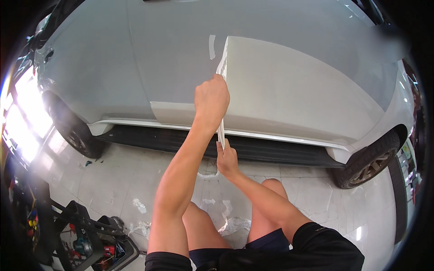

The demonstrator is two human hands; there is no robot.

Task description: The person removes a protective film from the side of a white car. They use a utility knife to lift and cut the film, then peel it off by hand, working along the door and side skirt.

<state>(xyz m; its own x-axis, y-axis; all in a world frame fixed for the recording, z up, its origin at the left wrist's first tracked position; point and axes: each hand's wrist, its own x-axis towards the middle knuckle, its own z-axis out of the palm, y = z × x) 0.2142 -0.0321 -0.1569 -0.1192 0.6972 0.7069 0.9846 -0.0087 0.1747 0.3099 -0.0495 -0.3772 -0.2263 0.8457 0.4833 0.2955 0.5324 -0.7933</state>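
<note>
A grey film covers much of the side of a car, and a pale cream-white panel area shows to the right of a straight vertical edge. Along that edge, a narrow folded strip of film stands out from the door, seen nearly edge-on. My left hand, a closed fist, grips this strip higher up. Lower down, beside the running board, my right hand pinches the strip's bottom end. A short pale strip sits on the grey surface above my left hand.
A black running board runs below the door, between two wheels. Torn scraps of film lie on the tiled floor around my legs. At the lower left stands a black cart with tools.
</note>
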